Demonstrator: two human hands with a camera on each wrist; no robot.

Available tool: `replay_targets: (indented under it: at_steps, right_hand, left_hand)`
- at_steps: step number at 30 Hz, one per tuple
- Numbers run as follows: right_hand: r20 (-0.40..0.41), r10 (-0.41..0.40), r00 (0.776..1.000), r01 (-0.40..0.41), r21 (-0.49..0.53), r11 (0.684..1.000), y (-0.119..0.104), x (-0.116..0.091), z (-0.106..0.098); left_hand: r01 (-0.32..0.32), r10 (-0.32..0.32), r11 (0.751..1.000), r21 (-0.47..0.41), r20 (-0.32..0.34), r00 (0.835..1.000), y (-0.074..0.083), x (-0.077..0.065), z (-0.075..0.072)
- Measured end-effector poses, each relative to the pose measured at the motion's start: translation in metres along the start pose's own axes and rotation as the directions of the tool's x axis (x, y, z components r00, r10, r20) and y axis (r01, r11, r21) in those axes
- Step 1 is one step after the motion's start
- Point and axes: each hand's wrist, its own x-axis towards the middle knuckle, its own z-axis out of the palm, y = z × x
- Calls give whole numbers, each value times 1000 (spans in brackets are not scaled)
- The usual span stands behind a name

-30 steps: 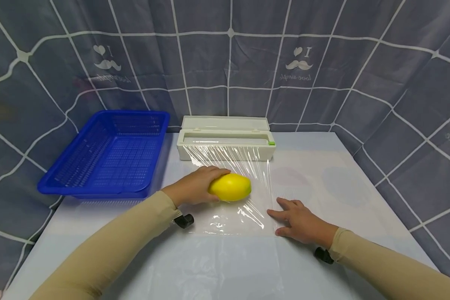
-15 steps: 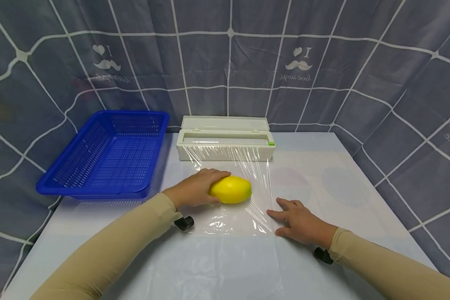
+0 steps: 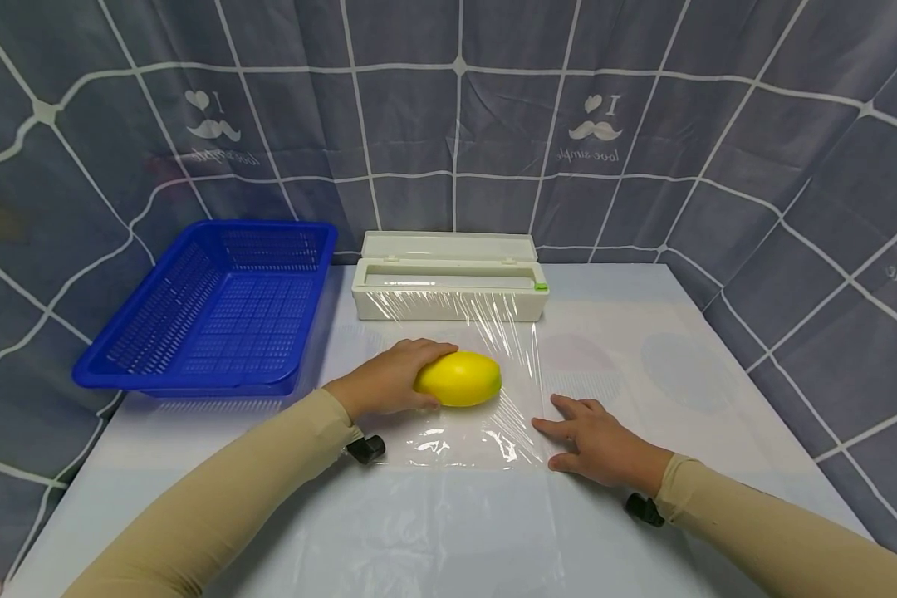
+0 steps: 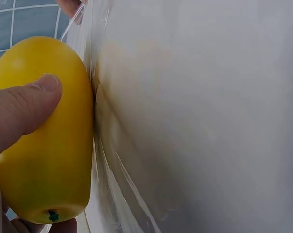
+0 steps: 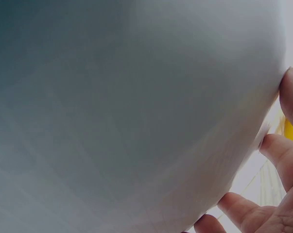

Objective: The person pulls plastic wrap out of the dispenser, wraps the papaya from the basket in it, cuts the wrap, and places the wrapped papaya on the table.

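My left hand [image 3: 392, 378] grips one end of a smooth yellow fruit [image 3: 463, 379], shaped like a mango or papaya, lying sideways over cling film. In the left wrist view the thumb crosses the fruit [image 4: 54, 145], and a dark green stem mark shows at its near end. The clear cling film [image 3: 448, 444] stretches from a white dispenser box [image 3: 452, 305] towards me. My right hand [image 3: 605, 444] rests with fingers spread at the film's right edge. In the right wrist view its fingertips [image 5: 233, 206] touch the white surface.
A blue perforated basket [image 3: 291, 378] stands at the left of the white table [image 3: 493, 540]. The dispenser's lid [image 3: 448, 246] is raised at the back, with a green piece at the box's right end. A grey checked curtain [image 3: 508, 124] surrounds the back and sides.
The fruit and my left hand have shifted very slightly down in the head view, mostly in the first half second. The glints on the film have changed. My right hand stays put.
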Motion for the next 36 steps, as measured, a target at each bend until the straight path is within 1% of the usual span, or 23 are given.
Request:
replay_targets:
  at_steps: [7,25,36]
  right_hand:
    - [-1,3,1000,-3,-4,1000,-1,-1,-1]
    - [12,23,1000,-23,17,1000,-1,0,0]
    - [7,6,1000,-6,4,1000,1,0,0]
  left_hand:
    - [-23,23,1000,16,-9,1000,1,-1,0]
    - [-9,10,1000,29,-2,1000,1,-2,2]
    - [-17,17,1000,17,-4,1000,-2,-1,3]
